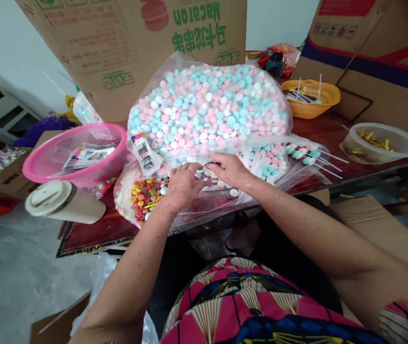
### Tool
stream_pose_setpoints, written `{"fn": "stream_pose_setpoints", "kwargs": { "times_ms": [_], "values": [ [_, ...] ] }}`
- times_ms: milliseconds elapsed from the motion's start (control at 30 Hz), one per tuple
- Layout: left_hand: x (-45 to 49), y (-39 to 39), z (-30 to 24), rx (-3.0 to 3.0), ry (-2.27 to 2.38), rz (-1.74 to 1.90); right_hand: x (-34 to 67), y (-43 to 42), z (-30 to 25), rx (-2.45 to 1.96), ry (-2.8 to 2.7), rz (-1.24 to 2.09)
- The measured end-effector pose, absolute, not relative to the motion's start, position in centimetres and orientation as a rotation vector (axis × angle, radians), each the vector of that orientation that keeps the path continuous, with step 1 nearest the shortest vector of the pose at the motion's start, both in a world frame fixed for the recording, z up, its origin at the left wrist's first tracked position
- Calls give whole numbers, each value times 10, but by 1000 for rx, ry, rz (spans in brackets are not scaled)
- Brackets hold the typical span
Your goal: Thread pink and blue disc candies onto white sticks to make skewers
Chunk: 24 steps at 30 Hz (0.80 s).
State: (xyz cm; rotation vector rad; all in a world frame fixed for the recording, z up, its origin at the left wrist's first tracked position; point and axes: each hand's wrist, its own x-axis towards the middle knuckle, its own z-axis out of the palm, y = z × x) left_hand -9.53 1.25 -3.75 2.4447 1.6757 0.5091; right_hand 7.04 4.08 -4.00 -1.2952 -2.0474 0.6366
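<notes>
My left hand and my right hand meet over a low table, both with fingers pinched together on a small candy piece and a thin stick between them; what exactly each holds is too small to name. Under the hands lies a clear bag of multicoloured ring candies. Behind them rises a big clear bag of pink, blue and white round candies. To the right lie finished candy sticks on clear plastic.
A pink basket with printed labels sits at the left, a beige lidded cup lying beside it. An orange basket with sticks and a clear bowl of gold ties stand at the right. Cardboard boxes back the table.
</notes>
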Motion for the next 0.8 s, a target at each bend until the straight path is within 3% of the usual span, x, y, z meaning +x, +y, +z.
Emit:
{"fn": "stream_pose_setpoints", "kwargs": {
  "times_ms": [167,300,433,667,800],
  "values": [
    [-90,3,-34,2217,1570,783,84,32,-17,-1188,-2084,744],
    [-95,-2,-24,2212,1351,750,91,25,-5,-1023,-2154,858],
    [-93,-7,-19,2258,1393,685,91,21,-8,-1065,-2136,805],
    [-77,-13,-36,1893,1483,1013,86,21,-16,-1101,-2164,739],
    [-82,-9,-39,2008,1384,933,90,24,-25,-1028,-2083,886]
  ]
}}
